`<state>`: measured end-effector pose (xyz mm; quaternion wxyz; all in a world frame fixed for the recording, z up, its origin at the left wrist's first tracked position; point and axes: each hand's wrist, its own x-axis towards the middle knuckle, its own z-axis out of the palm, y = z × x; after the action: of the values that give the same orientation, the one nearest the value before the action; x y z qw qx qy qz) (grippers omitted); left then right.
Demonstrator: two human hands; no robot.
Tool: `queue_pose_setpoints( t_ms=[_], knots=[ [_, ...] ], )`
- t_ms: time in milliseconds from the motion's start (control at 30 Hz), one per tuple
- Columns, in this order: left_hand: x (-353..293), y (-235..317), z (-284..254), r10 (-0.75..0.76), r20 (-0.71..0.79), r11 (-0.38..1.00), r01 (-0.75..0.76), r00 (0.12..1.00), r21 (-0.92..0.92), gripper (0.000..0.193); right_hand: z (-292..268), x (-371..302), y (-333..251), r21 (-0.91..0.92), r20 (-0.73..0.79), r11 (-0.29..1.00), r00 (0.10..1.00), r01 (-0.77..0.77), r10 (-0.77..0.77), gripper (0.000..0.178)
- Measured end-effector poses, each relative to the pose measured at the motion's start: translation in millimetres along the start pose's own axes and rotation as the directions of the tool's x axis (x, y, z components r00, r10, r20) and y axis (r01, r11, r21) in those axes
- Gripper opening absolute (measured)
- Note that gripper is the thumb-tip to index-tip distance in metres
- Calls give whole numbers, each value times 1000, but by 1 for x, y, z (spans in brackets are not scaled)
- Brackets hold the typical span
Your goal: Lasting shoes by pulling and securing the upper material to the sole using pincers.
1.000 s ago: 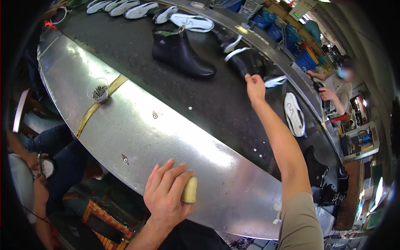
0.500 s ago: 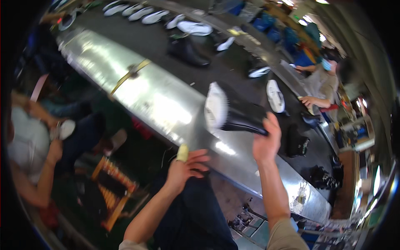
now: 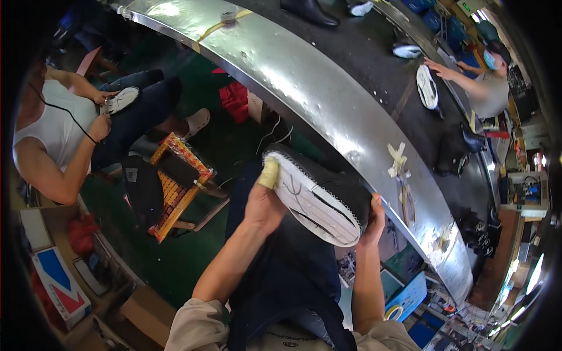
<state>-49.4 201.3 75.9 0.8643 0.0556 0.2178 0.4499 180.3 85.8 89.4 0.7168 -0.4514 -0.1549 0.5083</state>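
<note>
A black boot [image 3: 342, 182] is held over my lap, its white stitched underside [image 3: 310, 196] turned up towards me. Faint dark lines run along that underside. My left hand [image 3: 261, 206] grips one end, the yellow-wrapped thumb lying on the sole's edge and the fingers hidden behind. At the other end my right hand [image 3: 373, 222] is closed round the black upper. Just beyond it, a pair of pliers [image 3: 406, 202] lies on the shiny metal ledge [image 3: 328, 99], below a crumpled pale strip [image 3: 397, 159].
Behind the ledge, a dark belt [image 3: 374, 64] carries black boots [image 3: 310, 11] and a white-soled shoe [image 3: 427, 86]. A person [image 3: 489, 82] reaches over its far side. At left, another person [image 3: 64, 128] handles a white-soled shoe [image 3: 123, 99] near a low wooden stool [image 3: 175, 202].
The boot has come off the ledge area towards my lap and turned sole-up. My left hand, free before, now grips it too. The view has swung down and right.
</note>
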Motion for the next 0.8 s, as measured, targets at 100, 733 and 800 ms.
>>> queue_pose_setpoints(
  t_ms=[100, 733, 800],
  knots=[
    [-36, 11, -1, 14, 75, 977, -30, 997, 211, 77, 1, -5, -13, -45, -107, 999, 994, 18, -23, 12],
    [-42, -30, -66, -51, -454, 885, 251, 889, 391, 43, 57, -89, 1, -681, 671, 312, 735, 662, -93, 26],
    [-37, -32, -73, -52, -456, 869, 265, 889, 417, 43, 65, -83, -2, -676, 712, 212, 700, 706, -59, 28]
  ],
)
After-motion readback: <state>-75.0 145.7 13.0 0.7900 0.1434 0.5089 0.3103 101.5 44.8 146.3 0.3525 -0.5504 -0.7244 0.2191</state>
